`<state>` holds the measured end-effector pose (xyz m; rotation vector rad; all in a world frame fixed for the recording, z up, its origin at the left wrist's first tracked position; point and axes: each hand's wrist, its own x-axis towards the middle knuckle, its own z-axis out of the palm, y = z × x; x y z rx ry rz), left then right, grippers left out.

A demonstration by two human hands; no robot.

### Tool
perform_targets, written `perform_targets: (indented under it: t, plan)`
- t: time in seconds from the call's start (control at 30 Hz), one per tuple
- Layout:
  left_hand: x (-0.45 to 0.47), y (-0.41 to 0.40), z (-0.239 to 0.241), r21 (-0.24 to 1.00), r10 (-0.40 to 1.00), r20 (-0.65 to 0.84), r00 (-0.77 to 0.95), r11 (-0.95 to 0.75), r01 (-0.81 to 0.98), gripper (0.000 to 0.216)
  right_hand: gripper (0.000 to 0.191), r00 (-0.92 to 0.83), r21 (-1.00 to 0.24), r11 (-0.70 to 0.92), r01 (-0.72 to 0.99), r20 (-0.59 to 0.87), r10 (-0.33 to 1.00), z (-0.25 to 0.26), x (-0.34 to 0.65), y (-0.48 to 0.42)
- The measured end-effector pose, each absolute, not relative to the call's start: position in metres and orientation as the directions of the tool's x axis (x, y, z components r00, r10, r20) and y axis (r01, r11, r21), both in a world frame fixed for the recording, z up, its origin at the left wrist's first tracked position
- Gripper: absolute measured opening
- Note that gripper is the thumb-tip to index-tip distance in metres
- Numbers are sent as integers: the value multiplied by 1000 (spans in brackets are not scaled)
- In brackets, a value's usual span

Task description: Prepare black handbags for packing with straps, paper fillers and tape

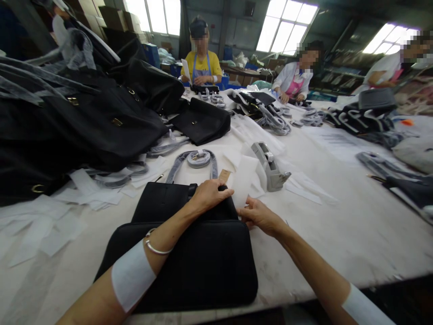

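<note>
A black handbag lies in front of me with its flap folded back toward the far side. My left hand reaches across it, closed at the upper right edge of the bag, close to a small brown tag. Beside the bag's right edge is my right hand, its fingers curled and fingertips against the edge. The lower end of a white strip meets these fingers; what they grip is partly hidden. Beyond the bag lie its plastic-wrapped handle and a coiled, wrapped strap.
A grey tape dispenser stands right of the strips. Black bags pile up at left, above loose white sheets. Another black bag lies beyond. Several co-workers, one in a yellow shirt, work across the table.
</note>
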<state>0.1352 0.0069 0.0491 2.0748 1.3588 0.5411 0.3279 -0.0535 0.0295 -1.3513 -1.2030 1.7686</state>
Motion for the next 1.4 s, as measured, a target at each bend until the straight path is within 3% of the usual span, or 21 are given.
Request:
perform_targets:
  t: [0.13, 0.27, 0.5, 0.67, 0.87, 0.97, 1.1, 1.2, 1.27, 1.4]
  plan:
    - [133, 10, 45, 676, 880, -29, 473, -332, 658, 27, 53, -357, -909, -403, 108, -414, 837, 30, 332, -52]
    - [132, 10, 41, 604, 853, -32, 520, -398, 690, 23, 52, -364, -899, -419, 128, -436, 823, 32, 333, -51]
    - [136, -4, 40, 524, 848, 185, 497, -513, 680, 13, 36, -414, -918, -294, 265, -384, 825, 43, 335, -46]
    - [138, -13, 43, 444, 829, 319, 460, -559, 700, 11, 33, -566, -900, -277, 336, -428, 705, 50, 339, -32]
    - [138, -16, 50, 333, 760, 496, 421, -614, 716, 14, 23, -544, -774, -149, 615, -554, 630, 45, 341, -21]
    - [139, -15, 50, 337, 730, 540, 419, -644, 687, 10, 19, -524, -738, -124, 664, -576, 627, 42, 343, -22]
    - [141, -11, 46, 408, 750, 477, 458, -650, 641, 10, 19, -492, -818, -169, 549, -481, 726, 50, 343, -22]
    - [142, -9, 43, 411, 767, 431, 475, -635, 654, 12, 37, -352, -929, -297, 222, -360, 864, 51, 334, -20]
    - [142, -9, 42, 385, 756, 427, 495, -648, 657, 13, 41, -266, -933, -354, 61, -357, 895, 47, 325, -18]
    - [141, -10, 43, 306, 702, 474, 532, -698, 648, 15, 33, -284, -909, -365, 201, -411, 866, 40, 311, -13]
